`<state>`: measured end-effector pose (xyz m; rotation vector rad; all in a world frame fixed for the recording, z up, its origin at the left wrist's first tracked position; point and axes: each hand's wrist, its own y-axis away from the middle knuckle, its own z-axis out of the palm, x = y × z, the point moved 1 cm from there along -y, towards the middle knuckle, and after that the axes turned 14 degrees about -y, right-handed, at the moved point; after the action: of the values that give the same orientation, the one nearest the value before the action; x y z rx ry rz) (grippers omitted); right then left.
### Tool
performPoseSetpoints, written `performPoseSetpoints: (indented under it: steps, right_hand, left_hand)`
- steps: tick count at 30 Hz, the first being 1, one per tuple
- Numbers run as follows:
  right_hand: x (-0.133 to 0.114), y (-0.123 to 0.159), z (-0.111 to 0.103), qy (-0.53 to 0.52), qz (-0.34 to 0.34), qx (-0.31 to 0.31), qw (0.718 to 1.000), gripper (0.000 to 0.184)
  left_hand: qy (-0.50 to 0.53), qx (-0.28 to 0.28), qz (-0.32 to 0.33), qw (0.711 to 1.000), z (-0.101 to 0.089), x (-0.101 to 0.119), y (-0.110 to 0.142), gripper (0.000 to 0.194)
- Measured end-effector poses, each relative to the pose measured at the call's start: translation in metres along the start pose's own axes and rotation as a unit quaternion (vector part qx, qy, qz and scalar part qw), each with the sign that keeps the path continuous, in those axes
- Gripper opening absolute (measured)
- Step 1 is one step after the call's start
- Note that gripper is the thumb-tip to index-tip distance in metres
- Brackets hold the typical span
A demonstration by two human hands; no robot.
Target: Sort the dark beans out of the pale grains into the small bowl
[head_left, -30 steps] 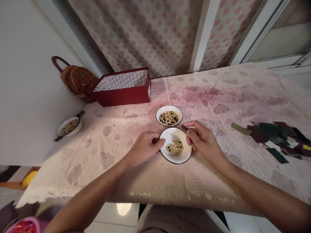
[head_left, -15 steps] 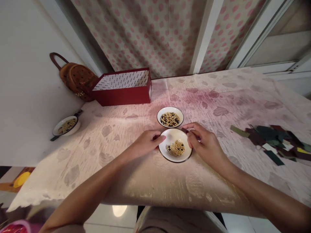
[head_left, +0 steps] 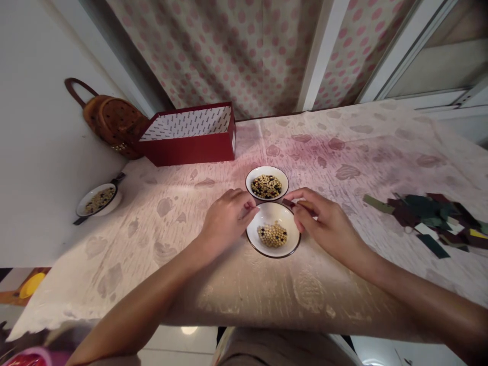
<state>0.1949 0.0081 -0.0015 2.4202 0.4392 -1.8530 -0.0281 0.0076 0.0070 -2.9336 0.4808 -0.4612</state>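
A white bowl (head_left: 292, 244) with a dark rim holds pale yellow beans (head_left: 272, 235) with a few black ones among them. At its upper left rim is my left hand (head_left: 226, 216), its fingers curled and the thumb close to the edge; whatever may be in the pinch is hidden. My right hand (head_left: 324, 216) is at the right rim, with a small dark red strip (head_left: 288, 203) between its thumb and fingers. Just behind, nearly touching, stands a second white bowl (head_left: 249, 184) of mixed yellow and black beans (head_left: 267, 186).
A third bowl (head_left: 114, 202) of beans stands far left, with a dark bar sticking out at both sides. Behind it are an open red box (head_left: 190, 151) and a brown backpack (head_left: 114, 122). Dark flat strips (head_left: 430, 218) are heaped at the right on the patterned tablecloth (head_left: 343, 147).
My left hand has lifted its fingers off the near bowl's left rim and moved slightly up. My right hand has barely moved. The view has shifted slightly.
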Motion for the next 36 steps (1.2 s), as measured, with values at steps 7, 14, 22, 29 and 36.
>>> performPoseSetpoints:
  steps: [7, 14, 22, 29, 36]
  right_hand:
    - [-0.005, -0.012, 0.012, -0.048, -0.048, 0.018, 0.998, 0.019]
    - [0.004, -0.008, 0.013, -0.082, -0.054, 0.042, 0.994, 0.019]
    - [0.009, -0.008, 0.01, -0.129, -0.032, 0.046, 0.99, 0.018]
    - [0.001, -0.012, 0.018, -0.193, 0.003, 0.053, 0.98, 0.019]
    - [0.003, -0.016, 0.024, -0.268, -0.004, 0.087, 0.959, 0.012]
  left_hand:
    - [-0.099, -0.086, 0.159, 0.979, 0.012, 0.028, -0.011, 0.018]
    - [-0.184, -0.096, 0.185, 0.96, 0.03, 0.04, -0.018, 0.018]
    - [-0.219, -0.076, 0.184, 0.955, 0.031, 0.047, -0.016, 0.021]
    - [-0.227, -0.086, 0.173, 0.954, 0.027, 0.054, -0.016, 0.018]
    - [-0.088, -0.05, 0.083, 0.991, 0.02, 0.04, -0.008, 0.018]
